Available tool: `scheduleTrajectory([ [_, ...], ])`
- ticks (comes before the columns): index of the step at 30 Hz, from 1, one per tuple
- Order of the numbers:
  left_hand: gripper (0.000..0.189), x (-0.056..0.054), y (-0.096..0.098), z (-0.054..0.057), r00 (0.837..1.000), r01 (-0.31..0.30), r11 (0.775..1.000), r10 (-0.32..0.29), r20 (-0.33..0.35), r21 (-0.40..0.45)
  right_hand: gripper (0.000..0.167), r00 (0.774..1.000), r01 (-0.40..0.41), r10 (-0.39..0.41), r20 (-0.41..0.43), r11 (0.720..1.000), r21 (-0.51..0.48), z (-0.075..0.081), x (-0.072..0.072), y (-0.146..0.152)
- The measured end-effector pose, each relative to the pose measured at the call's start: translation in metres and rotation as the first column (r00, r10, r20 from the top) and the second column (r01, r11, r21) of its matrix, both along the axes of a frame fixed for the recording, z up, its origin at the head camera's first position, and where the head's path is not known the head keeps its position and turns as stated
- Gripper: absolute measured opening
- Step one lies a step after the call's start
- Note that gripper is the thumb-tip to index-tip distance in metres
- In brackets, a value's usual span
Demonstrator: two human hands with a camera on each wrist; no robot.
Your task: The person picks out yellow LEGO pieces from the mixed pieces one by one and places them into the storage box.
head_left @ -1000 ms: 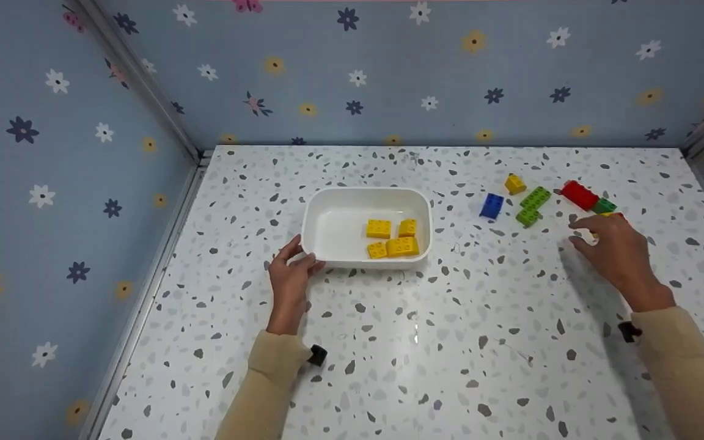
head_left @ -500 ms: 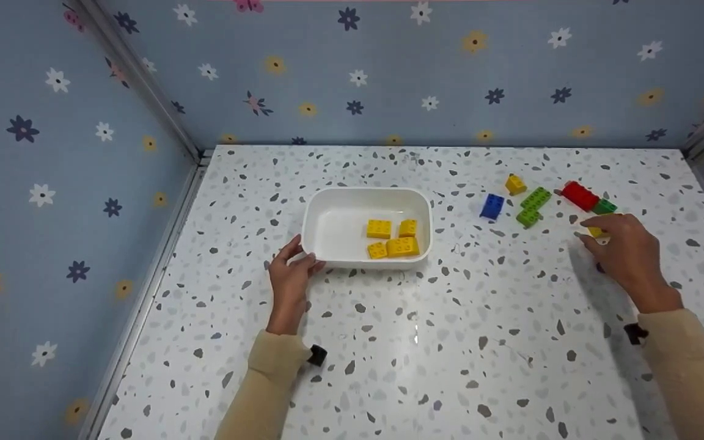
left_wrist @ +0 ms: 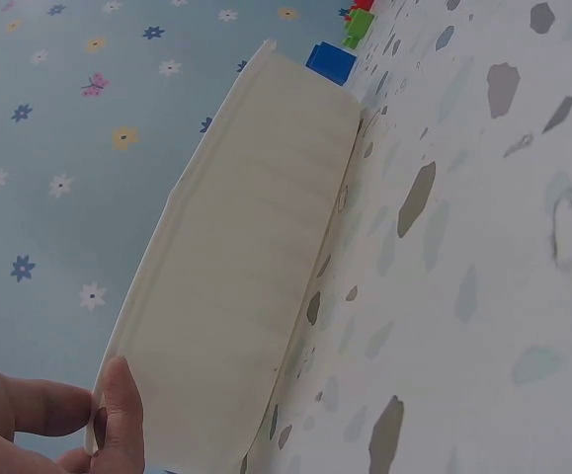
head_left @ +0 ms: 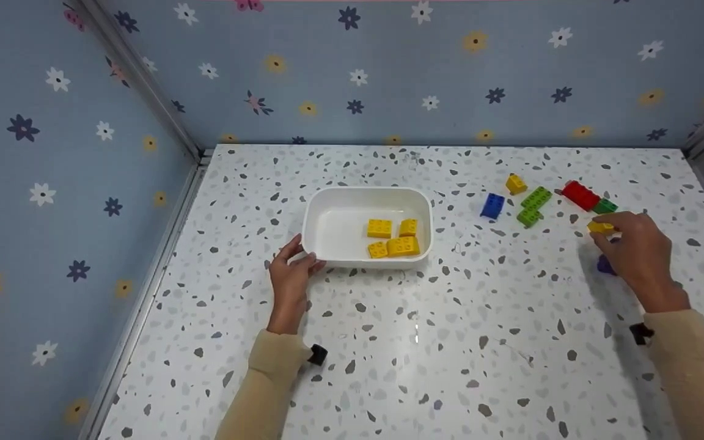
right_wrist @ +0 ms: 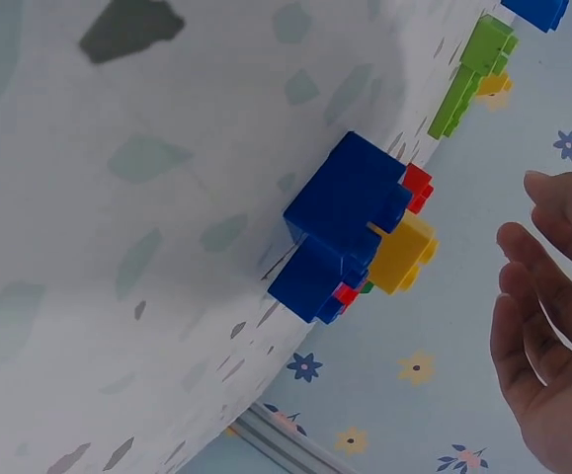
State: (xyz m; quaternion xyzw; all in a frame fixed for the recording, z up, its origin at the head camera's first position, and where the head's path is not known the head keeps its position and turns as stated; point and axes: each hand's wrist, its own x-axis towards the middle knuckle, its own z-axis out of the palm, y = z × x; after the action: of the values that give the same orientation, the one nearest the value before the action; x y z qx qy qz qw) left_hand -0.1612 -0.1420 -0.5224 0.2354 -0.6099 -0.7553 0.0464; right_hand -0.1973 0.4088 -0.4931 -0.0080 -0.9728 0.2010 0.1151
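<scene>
With fingers and thumb at its near left corner, my left hand [head_left: 291,278] grips a white plastic box [head_left: 352,264]. Several yellow toy bricks [head_left: 402,246] lie in the box's right half. My right hand [head_left: 640,260] hovers over the bricks at the right, fingers loosely bent, nothing between them. A yellow brick [head_left: 599,227] shows beside its fingertips in the head view. In the right wrist view, two blue bricks [right_wrist: 345,193] stand in front of that yellow brick, apart from the fingers. The hand partly covers the blue ones in the head view.
Left of the right hand lie a blue brick [head_left: 492,206], a small yellow brick [head_left: 516,184] and light green bricks [head_left: 534,200]. A red brick [head_left: 580,195] and a dark green one [head_left: 605,206] are behind it. Flowered panels [head_left: 388,67] border the speckled table [head_left: 425,366].
My right hand has shifted right and slightly nearer to me, uncovering the yellow brick and part of the blue ones. The left hand and the box have stayed in place.
</scene>
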Motion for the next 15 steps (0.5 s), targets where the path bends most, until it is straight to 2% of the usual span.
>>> scheduleTrajectory([
  [15,0.057,0.0000,0.0005,0.0010,1.000,0.003,1.000,-0.003,0.006,0.001,0.033,0.996,0.086,-0.086,0.004,0.996,0.008,-0.0034,-0.0004,0.0093],
])
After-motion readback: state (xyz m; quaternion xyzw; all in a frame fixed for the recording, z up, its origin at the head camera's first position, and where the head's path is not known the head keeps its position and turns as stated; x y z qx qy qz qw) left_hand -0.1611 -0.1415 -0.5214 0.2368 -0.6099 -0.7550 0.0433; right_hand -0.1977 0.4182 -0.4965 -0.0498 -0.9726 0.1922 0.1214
